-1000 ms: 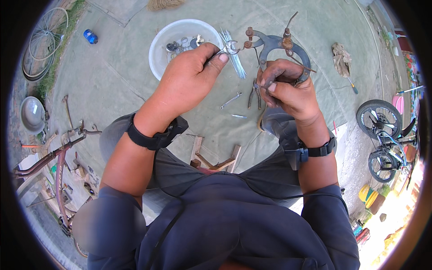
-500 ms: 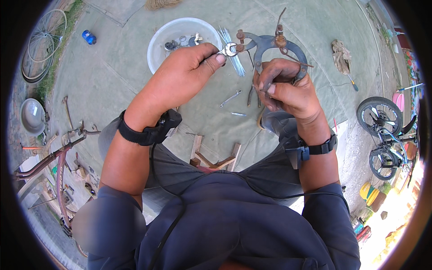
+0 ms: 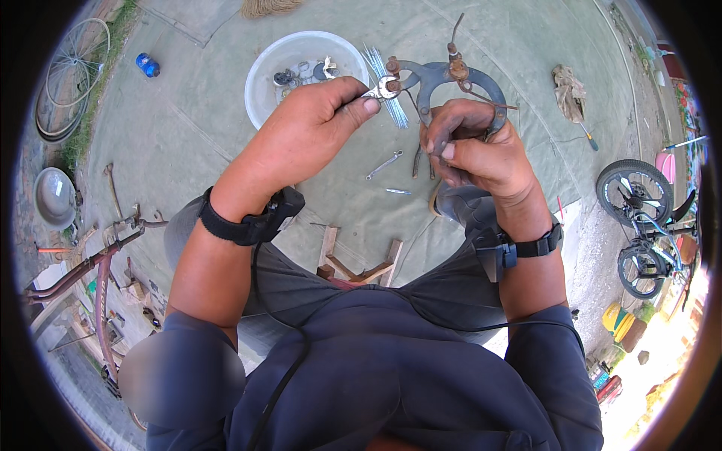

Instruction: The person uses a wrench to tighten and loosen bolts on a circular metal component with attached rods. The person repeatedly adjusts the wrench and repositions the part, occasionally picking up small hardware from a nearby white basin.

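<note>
Pinching a wrench (image 3: 381, 92) between thumb and forefinger, the left hand (image 3: 320, 116) set its open end at a rusty bolt (image 3: 394, 86) on the metal brake (image 3: 432, 75), which extended beyond the right hand (image 3: 481, 146) and toward the left. The right hand's curled fingers and thumb gripped the brake's curved arm, probably the surest hold; the piece looked stiff, fairly light and rough with rust, the smooth wrench likelier to slip.

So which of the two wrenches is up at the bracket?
The held wrench, pinched in the left hand, its open end at a rusty bolt on the grey bracket. The loose wrench lies on the green sheet.
</note>
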### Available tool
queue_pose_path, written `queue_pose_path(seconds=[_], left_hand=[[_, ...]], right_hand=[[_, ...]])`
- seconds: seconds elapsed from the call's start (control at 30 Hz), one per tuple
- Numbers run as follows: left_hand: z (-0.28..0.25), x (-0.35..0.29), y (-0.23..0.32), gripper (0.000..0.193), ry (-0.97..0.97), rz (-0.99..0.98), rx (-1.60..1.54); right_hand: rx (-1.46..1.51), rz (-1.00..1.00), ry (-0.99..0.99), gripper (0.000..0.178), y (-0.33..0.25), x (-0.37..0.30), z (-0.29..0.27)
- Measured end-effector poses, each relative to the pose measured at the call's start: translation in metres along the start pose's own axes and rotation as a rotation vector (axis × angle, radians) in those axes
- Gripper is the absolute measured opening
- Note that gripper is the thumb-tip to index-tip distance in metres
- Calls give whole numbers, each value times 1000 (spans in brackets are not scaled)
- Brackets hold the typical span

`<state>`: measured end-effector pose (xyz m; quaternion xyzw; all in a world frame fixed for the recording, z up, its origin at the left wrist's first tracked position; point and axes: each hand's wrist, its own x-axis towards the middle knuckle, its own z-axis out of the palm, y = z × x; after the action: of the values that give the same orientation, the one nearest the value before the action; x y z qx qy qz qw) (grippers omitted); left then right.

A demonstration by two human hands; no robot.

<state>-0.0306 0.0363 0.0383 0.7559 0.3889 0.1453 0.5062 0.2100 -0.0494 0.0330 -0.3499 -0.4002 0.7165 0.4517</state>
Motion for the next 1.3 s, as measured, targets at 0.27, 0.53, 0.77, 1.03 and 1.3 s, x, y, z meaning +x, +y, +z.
queue_pose_path(seconds=[0.27, 0.53, 0.77, 1.03, 1.3], left_hand=[[24, 1, -8, 30, 165, -24, -184], [56, 4, 14, 28, 191, -339, -1014], [46, -1, 8, 30, 161, -321, -830], [7, 0, -5, 27, 164, -17, -112], [-11, 0, 2, 24, 50, 38, 25]], right_hand=[[-55, -42, 81, 11, 3, 2, 13], [-499, -331, 115, 10, 23, 19, 26], [-515, -240, 177, 11, 18, 15, 23], [39, -45, 51, 11, 7, 6, 9], [69, -7, 16, 12, 1, 0, 5]])
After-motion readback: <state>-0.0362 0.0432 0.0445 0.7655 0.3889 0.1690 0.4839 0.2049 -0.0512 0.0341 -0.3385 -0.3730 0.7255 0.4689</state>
